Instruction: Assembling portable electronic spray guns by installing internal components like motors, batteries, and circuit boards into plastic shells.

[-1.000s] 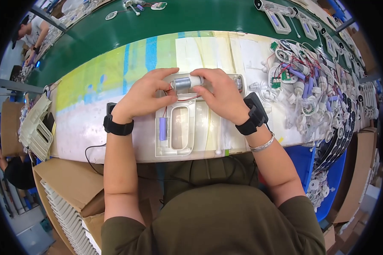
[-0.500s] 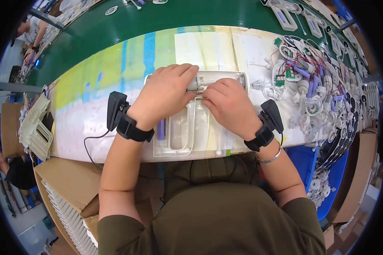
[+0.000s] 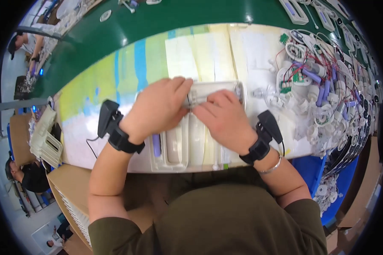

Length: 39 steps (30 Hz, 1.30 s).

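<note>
A white plastic housing half (image 3: 212, 87) lies open side up on the bench in front of me, its looped handle toward my body. My left hand (image 3: 157, 109) is curled over the housing's left end, with the fingers bent down onto a grey-white cylindrical part (image 3: 192, 100) inside. Close beside it, my right hand (image 3: 226, 123) has its fingers pinched together over the middle of the housing. Whatever lies between those fingertips is hidden. A purple cylinder (image 3: 156, 145) sits in the handle below my left hand.
On the right lies a heap of white parts, red wires, green circuit boards (image 3: 286, 87) and purple cylinders (image 3: 312, 75). A blue bin (image 3: 306, 178) stands below it. White housings (image 3: 47, 138) are stacked at the left edge, above a cardboard box (image 3: 70, 180). Other people sit farther left.
My right hand has shifted left along the housing, closer to my left hand. My left hand stays over the housing's left end. The whole view has tilted slightly.
</note>
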Each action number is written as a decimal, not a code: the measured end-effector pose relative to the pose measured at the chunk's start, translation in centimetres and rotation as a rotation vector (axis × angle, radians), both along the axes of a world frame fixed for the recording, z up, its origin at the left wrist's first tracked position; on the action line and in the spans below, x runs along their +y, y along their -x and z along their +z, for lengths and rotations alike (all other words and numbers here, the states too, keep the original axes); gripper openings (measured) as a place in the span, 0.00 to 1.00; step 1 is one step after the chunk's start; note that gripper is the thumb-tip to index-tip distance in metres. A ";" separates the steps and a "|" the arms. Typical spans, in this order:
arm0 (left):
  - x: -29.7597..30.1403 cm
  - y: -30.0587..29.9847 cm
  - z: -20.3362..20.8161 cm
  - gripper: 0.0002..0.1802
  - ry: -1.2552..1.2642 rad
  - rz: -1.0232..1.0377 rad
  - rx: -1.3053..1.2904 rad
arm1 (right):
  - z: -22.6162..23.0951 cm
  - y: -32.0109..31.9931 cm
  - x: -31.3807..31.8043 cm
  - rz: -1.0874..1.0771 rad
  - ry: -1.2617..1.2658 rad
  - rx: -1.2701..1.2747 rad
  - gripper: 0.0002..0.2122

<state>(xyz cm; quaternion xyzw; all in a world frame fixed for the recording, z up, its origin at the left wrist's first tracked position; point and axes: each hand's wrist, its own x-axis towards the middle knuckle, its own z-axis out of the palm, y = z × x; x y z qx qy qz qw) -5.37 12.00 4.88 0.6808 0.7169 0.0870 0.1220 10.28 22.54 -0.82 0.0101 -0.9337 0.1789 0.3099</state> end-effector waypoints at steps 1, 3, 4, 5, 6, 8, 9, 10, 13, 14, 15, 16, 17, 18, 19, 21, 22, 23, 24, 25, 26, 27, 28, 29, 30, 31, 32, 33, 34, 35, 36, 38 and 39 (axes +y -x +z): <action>0.1 0.2 -0.3 0.31 -0.012 -0.018 0.023 | 0.0 -0.2 0.0 0.003 0.010 -0.031 0.05; 0.1 0.6 -0.5 0.32 -0.062 -0.109 0.080 | 0.1 -0.1 0.3 -0.003 0.006 -0.014 0.05; 0.4 0.8 -0.4 0.32 -0.075 -0.126 0.108 | 0.0 -0.4 0.3 0.018 0.025 -0.042 0.06; 0.5 0.7 -0.3 0.32 -0.037 -0.156 0.084 | 0.0 -0.7 0.3 0.043 0.048 -0.076 0.07; 1.0 0.8 -0.1 0.32 0.000 -0.185 0.058 | 0.1 -0.8 0.5 0.029 0.038 -0.056 0.07; 2.1 1.8 0.5 0.31 0.043 -0.175 0.071 | 0.4 -1.1 0.8 -0.029 0.115 0.230 0.10; 3.0 2.8 0.6 0.31 0.034 -0.166 0.088 | 0.4 -1.2 1.0 -0.033 0.105 0.243 0.10; 4.3 4.2 0.9 0.30 0.012 -0.109 0.150 | 0.6 -1.5 1.1 -0.027 0.149 0.250 0.11; 10.9 9.8 2.0 0.27 -0.175 -0.116 0.210 | 0.6 -1.4 1.3 -0.031 0.160 0.249 0.12; 13.4 11.1 2.7 0.25 -0.120 -0.069 0.204 | 0.6 -1.3 1.3 -0.005 0.188 0.216 0.12; 15.8 12.3 3.2 0.23 -0.068 -0.022 0.195 | 0.6 -1.2 1.3 0.020 0.214 0.181 0.12; 18.3 13.4 3.1 0.21 -0.080 -0.047 0.213 | 0.3 -1.1 1.4 0.011 0.226 0.181 0.12; 20.0 14.3 3.2 0.20 -0.087 -0.060 0.241 | 0.4 -1.0 1.3 0.015 0.216 0.185 0.12; 21.0 15.0 3.0 0.20 -0.140 -0.075 0.247 | 0.5 -1.0 1.2 0.038 0.238 0.162 0.11; 22.0 14.6 3.1 0.20 -0.149 -0.143 0.259 | 0.3 -1.0 1.3 0.046 0.259 0.130 0.10; 23.2 13.5 3.1 0.25 -0.072 -0.209 0.216 | -0.1 -1.1 1.6 0.047 0.257 0.104 0.10; 23.0 12.9 3.4 0.25 -0.074 -0.213 0.215 | 0.2 -1.3 1.5 0.056 0.282 0.083 0.11; 22.7 12.2 3.6 0.25 -0.072 -0.203 0.190 | 0.4 -1.3 1.5 0.063 0.311 0.059 0.11; 22.5 11.9 3.5 0.25 -0.070 -0.192 0.166 | 0.4 -1.3 1.5 0.059 0.314 0.058 0.11; 21.9 12.1 3.4 0.25 -0.065 -0.187 0.166 | 0.4 -1.3 1.5 0.065 0.324 0.047 0.11; 21.1 12.7 3.4 0.25 -0.056 -0.173 0.149 | 0.4 -1.3 1.4 0.072 0.334 0.037 0.12; 20.3 13.5 3.5 0.24 -0.047 -0.161 0.132 | 0.4 -1.3 1.4 0.077 0.337 0.038 0.12; 19.0 14.5 4.1 0.25 0.001 -0.120 0.129 | 0.6 -1.3 1.3 0.093 0.351 0.033 0.12; 18.0 15.6 4.0 0.25 0.003 -0.117 0.130 | 0.5 -1.3 1.3 0.091 0.364 0.023 0.12; 16.9 16.9 3.5 0.25 0.053 -0.068 0.127 | 0.5 -1.3 1.4 0.093 0.365 0.024 0.12; 15.7 18.3 3.1 0.26 0.103 -0.021 0.124 | 0.5 -1.3 1.4 0.085 0.363 0.014 0.11; 14.2 19.5 3.0 0.26 0.106 -0.019 0.129 | 0.6 -1.3 1.3 0.082 0.361 0.009 0.11; 12.6 20.8 2.9 0.25 0.123 0.032 0.136 | 0.6 -1.2 1.2 0.084 0.365 0.015 0.11; 11.0 22.5 2.7 0.25 0.138 0.085 0.143 | 0.6 -1.2 1.1 0.088 0.367 0.004 0.11; 9.2 24.6 2.3 0.27 0.160 0.118 0.176 | 0.7 -1.1 1.0 0.096 0.369 -0.006 0.10; 8.3 25.8 2.2 0.27 0.179 0.152 0.190 | 0.6 -1.1 0.9 0.095 0.369 -0.005 0.10; 6.7 28.1 2.0 0.27 0.200 0.193 0.208 | 0.5 -1.2 1.0 0.097 0.365 -0.028 0.11; 6.1 29.5 1.8 0.28 0.248 0.245 0.200 | 0.6 -1.3 1.1 0.101 0.365 -0.028 0.11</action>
